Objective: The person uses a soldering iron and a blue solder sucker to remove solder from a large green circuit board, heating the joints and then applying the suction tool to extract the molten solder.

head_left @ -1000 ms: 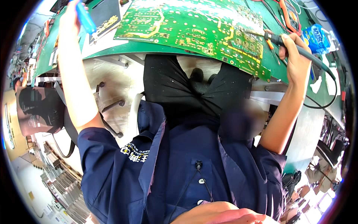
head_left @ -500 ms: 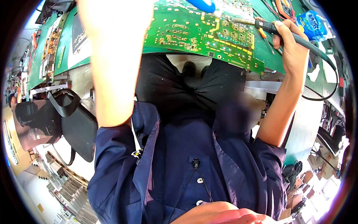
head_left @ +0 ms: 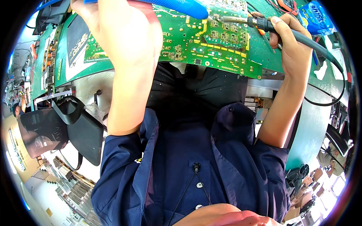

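Note:
A large green circuit board (head_left: 226,66) lies across the bench and juts over its front edge. My right hand (head_left: 292,41) is closed round the dark handle of a soldering iron (head_left: 260,24), whose metal tip reaches left, onto or just above the board's components. From the left, a blue solder sucker (head_left: 184,8) points its tip close to the iron's tip; whether the two touch cannot be told. My left hand (head_left: 126,37), washed out by bright light, is wrapped round the sucker's rear part, with most of its fingers hidden.
A blue plastic package (head_left: 316,20) and an orange-black meter (head_left: 288,5) stand at the far right. The iron's cable (head_left: 341,81) loops at the bench edge. Left are a long component strip (head_left: 51,56), a dark sheet (head_left: 77,41) and a black chair (head_left: 81,132).
My left hand sits lower and more of the blue solder sucker shows. The iron's tip and the board appear a little farther left. Both tools remain held.

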A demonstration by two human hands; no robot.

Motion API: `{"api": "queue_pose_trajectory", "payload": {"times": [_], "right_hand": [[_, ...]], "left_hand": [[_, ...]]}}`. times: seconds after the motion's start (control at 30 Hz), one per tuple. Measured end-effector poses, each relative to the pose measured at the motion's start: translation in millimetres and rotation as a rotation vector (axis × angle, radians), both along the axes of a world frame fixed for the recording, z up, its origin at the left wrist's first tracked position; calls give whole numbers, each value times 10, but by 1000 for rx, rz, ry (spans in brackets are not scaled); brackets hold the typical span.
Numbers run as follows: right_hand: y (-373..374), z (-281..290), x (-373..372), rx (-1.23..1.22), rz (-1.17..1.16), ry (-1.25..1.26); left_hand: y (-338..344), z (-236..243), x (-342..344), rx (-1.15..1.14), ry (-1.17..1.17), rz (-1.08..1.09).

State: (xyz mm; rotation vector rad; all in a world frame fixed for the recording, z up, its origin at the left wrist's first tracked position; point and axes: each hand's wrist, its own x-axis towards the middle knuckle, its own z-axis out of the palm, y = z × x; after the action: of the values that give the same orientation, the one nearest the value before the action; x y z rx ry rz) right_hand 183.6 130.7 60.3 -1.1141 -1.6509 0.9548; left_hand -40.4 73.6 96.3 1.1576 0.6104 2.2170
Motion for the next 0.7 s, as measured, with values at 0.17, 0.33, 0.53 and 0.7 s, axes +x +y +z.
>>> {"api": "queue_pose_trajectory", "payload": {"times": [0.17, 0.33, 0.53, 0.7], "right_hand": [[-3, 12, -1, -2, -23, -36], [-3, 6, -3, 20, 5, -31], [8, -30, 36, 8, 20, -7], [10, -25, 29, 2, 25, -7]], "left_hand": [[65, -16, 11, 8, 2, 37], [162, -38, -48, 55, 45, 139], [34, -57, -6, 128, 121, 137], [-148, -104, 36, 124, 102, 111]]}}
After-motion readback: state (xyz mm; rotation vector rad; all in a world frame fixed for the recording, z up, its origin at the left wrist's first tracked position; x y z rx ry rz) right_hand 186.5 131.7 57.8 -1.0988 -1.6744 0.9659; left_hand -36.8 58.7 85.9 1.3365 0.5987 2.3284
